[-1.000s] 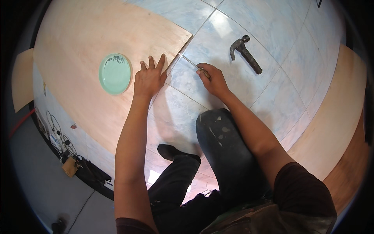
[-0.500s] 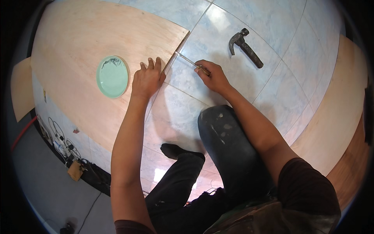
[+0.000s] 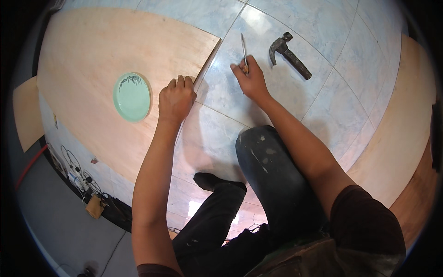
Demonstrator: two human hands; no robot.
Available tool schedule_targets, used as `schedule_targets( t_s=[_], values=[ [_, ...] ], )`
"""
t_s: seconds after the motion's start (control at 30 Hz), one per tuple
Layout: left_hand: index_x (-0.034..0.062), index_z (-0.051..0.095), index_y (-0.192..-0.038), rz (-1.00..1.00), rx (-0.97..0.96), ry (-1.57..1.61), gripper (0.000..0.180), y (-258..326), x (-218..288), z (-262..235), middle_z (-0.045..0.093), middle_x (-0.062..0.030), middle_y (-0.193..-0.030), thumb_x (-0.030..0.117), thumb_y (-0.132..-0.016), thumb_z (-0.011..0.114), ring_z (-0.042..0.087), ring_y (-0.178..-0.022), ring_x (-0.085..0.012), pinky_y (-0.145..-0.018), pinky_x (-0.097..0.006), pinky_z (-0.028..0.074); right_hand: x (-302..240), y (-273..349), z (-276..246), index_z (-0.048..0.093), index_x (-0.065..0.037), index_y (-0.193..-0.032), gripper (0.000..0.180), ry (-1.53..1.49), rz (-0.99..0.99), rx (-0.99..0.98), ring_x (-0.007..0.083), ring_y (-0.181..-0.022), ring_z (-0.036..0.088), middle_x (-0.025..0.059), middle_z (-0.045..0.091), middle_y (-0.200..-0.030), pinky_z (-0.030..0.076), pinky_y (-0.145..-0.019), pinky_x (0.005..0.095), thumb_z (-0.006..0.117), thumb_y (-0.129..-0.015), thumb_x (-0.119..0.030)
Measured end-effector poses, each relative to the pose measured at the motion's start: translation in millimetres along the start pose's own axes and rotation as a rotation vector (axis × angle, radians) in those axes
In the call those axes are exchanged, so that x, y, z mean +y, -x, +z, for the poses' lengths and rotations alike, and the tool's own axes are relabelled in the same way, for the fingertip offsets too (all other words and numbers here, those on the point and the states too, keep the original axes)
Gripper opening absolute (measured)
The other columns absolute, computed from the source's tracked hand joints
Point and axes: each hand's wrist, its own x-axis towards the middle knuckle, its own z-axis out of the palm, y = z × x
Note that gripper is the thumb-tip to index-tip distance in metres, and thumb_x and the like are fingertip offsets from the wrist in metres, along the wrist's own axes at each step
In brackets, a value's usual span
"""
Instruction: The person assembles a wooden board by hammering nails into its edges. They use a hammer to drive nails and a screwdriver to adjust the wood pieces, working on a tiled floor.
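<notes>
A large plywood sheet (image 3: 106, 41) lies over the tiled floor on the left. My left hand (image 3: 177, 99) is closed at its right edge, knuckles up; the thumb is mostly hidden. In my right hand (image 3: 253, 83) is a screwdriver (image 3: 244, 48), its thin metal shaft pointing up and away and its orange-brown handle mostly covered by my fingers. The tip is apart from the plywood, over the tiles. On the sheet, left of my left hand, rests a pale green plastic dish (image 3: 132, 101) with a cluster of small dark nails (image 3: 131, 81) at its far side.
A worn claw hammer (image 3: 290, 55) lies on the tiles right of my right hand. Another thin wooden sheet (image 3: 392, 120) curves along the right side. Tangled cables (image 3: 80, 177) and a brown block (image 3: 95, 206) are at lower left. My bent knee (image 3: 263, 152) is below my right hand.
The screwdriver has come away from the plywood edge, swinging from pointing left to pointing up as my right hand turned. My left hand's fingers have curled from lying stretched on the sheet.
</notes>
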Motion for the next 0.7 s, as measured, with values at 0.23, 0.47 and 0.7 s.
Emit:
schedule_targets(
  t_s=[0.23,0.47,0.7],
  values=[
    [0.0059,0.063,-0.089,0.083,0.117,-0.029,0.006,0.2,-0.9,-0.7,0.070,-0.0113,-0.088,0.009,-0.085,0.066,0.073,-0.080,-0.0259,-0.064,-0.037,0.062,-78.4,-59.3,32.9,0.059,0.008,-0.116,0.072,-0.197,0.220,-0.095,0.0183,-0.064,0.065,0.0120,0.066,-0.087,0.052,-0.044,0.0316,0.090,-0.084,-0.049],
    [0.0028,0.067,-0.095,0.029,0.171,0.064,0.016,3.4,-1.9,-4.7,0.071,-0.0125,-0.087,0.010,-0.081,0.069,0.073,-0.082,-0.0289,-0.075,-0.040,0.061,-68.9,-76.7,52.5,0.064,0.003,-0.104,0.056,-0.253,0.222,-0.047,0.0160,-0.061,0.062,0.0083,0.067,-0.082,0.047,-0.044,0.0330,0.095,-0.082,-0.037],
    [-0.0028,0.065,-0.132,-0.042,0.236,0.233,0.063,41.3,-15.6,-89.1,0.067,-0.0249,-0.132,0.039,-0.088,0.084,0.066,-0.122,-0.0394,-0.109,-0.050,0.051,-77.0,-61.7,51.6,0.065,0.003,-0.103,0.052,-0.181,0.213,-0.027,0.0137,-0.060,0.057,0.0052,0.064,-0.082,0.045,-0.046,0.0304,0.092,-0.086,-0.038]
  ],
)
